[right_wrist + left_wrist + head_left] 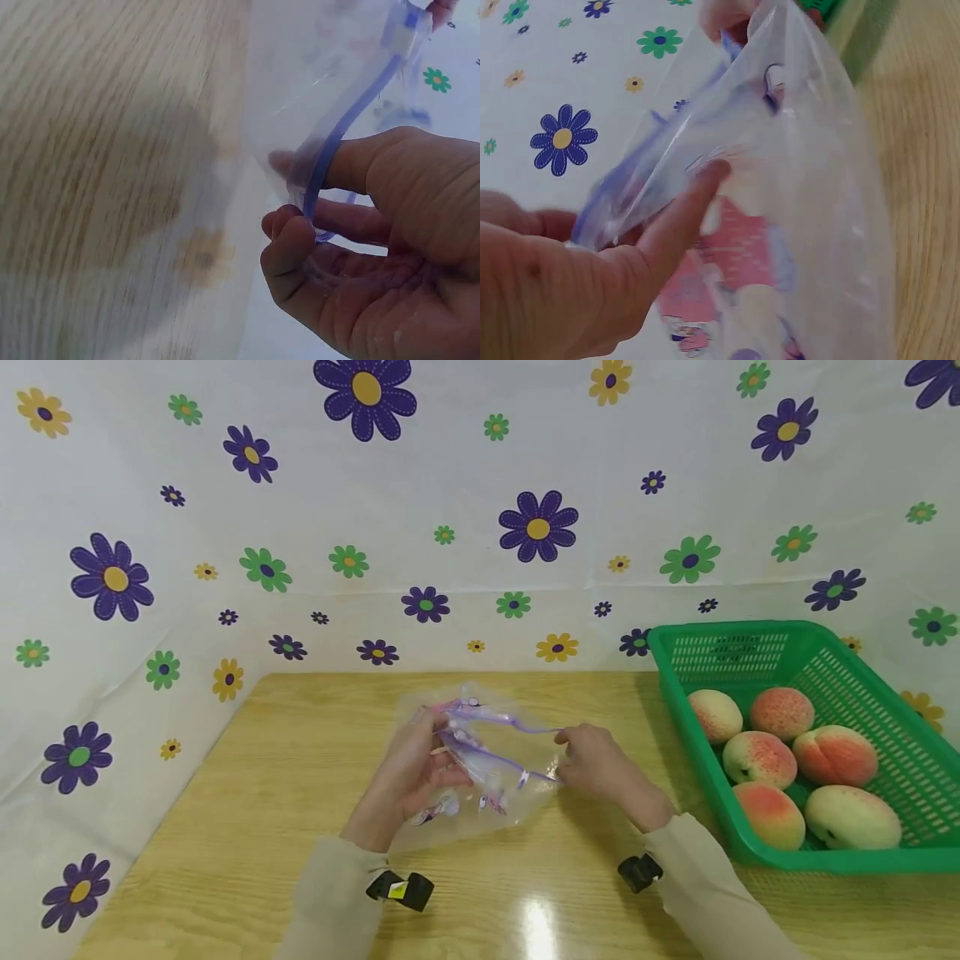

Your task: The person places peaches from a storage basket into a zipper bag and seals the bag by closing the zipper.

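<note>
Left hand (415,766) and right hand (596,762) each pinch the plastic bag (480,768) rim, spreading its mouth over the tabletop (247,827)

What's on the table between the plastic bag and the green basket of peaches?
Only bare wooden table lies between the plastic bag and the green basket, apart from the right hand gripping the bag's edge; the head view shows it.

My left side bare table (247,793), room to pass, basket (885,860) of peaches (759,758) blocks my right, wall (450,485) close behind bag (480,760)
</note>
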{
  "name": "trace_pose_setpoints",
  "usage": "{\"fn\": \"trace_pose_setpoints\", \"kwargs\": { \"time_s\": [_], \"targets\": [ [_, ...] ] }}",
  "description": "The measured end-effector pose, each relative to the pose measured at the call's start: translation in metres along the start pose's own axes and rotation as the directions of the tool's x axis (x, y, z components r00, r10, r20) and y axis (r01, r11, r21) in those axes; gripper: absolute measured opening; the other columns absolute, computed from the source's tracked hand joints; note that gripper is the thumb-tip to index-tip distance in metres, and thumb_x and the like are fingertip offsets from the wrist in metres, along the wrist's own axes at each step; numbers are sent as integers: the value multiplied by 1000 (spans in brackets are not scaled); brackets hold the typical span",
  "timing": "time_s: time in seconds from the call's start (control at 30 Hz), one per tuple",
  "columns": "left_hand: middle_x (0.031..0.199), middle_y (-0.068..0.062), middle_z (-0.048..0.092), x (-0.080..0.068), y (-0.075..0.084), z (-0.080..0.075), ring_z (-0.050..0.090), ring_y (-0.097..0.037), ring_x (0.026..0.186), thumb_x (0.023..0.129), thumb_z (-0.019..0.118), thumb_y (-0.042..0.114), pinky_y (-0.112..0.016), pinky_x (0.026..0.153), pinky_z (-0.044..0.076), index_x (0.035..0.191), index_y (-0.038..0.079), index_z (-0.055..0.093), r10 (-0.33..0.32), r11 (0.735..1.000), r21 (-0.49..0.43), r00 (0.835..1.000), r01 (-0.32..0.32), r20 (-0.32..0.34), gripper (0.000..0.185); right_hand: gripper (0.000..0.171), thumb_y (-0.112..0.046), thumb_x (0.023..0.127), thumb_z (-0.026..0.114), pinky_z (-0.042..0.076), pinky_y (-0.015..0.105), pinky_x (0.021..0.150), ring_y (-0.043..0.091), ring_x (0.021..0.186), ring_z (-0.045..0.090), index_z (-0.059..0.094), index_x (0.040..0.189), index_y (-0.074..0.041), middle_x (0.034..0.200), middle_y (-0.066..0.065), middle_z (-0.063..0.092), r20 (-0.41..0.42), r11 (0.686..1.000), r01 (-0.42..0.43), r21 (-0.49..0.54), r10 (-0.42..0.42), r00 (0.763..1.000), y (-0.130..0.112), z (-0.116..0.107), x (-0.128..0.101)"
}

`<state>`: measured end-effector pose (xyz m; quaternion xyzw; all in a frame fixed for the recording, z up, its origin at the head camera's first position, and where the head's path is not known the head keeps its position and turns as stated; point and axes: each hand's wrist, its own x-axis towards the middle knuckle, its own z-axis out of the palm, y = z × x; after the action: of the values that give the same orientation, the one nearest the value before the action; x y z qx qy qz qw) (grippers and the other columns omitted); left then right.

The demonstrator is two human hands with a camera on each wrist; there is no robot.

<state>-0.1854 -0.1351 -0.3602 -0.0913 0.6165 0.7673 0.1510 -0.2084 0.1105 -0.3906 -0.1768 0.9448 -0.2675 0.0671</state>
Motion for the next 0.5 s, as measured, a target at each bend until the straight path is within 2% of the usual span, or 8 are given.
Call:
{"fn": "trace_pose_setpoints", "kwargs": {
  "time_s": [0.1,0.23,0.37,0.5],
  "targets": [
    [106,-6,63,-1,-2,5,68,-18,86,109,41,28,-32,66,64,120,2,55,10,995,104,1000,-10,5,31,42,-10,89,70,55,47,88,31,97,63,64,126,8,108,22,67,-50,1000,4,12,-3,999,-3,-1,-6],
    [115,-4,56,-3,-3,9,63,-24,110,108,48,32,-41,81,64,129,5,58,19,981,194,1000,-17,-7,35,41,-17,94,68,54,53,91,37,103,63,64,128,6,118,26,66,-110,999,26,29,-23,994,-11,-3,-13],
    [124,-7,52,-6,-5,7,55,-35,130,108,50,34,-51,94,60,142,9,52,15,974,225,999,-6,-37,43,41,-17,94,69,55,54,90,41,107,63,64,129,5,127,29,62,-145,998,50,25,-46,988,-19,-7,-20],
    [137,-12,52,-8,-7,6,53,-40,135,107,53,34,-48,93,61,148,8,47,14,971,238,999,-4,-42,49,41,-17,95,68,55,56,95,43,114,63,64,129,4,129,28,61,-168,997,72,20,-68,984,-24,-13,-26]
  ]
}}
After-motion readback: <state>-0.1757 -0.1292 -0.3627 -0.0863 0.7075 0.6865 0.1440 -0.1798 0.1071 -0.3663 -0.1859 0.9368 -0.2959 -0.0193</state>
